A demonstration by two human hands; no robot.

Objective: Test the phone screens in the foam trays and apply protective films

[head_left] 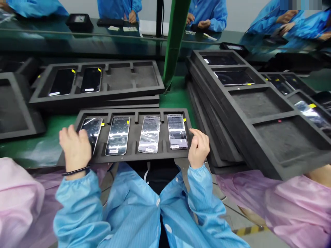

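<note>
A black foam tray (134,137) lies in front of me on the green bench, a smartphone in each compartment. My left hand (76,150) grips its left end, thumb toward the inside, partly covering the leftmost smartphone (93,129). At the opposite end, my right hand (199,148) has its fingers curled against the tray's edge, beside the rightmost smartphone (177,132). Between these lie two more, a dark-screened smartphone (118,135) and a brighter reflecting smartphone (149,134). White labels show on several phones, and yellow tabs on some.
Behind stands a stacked foam tray (116,96) with two phones. A taller tray stack (234,100) rises close to my right hand. A green post (176,41) stands behind. Pink-sleeved people (297,210) sit at both sides; blue-clad people work across the bench.
</note>
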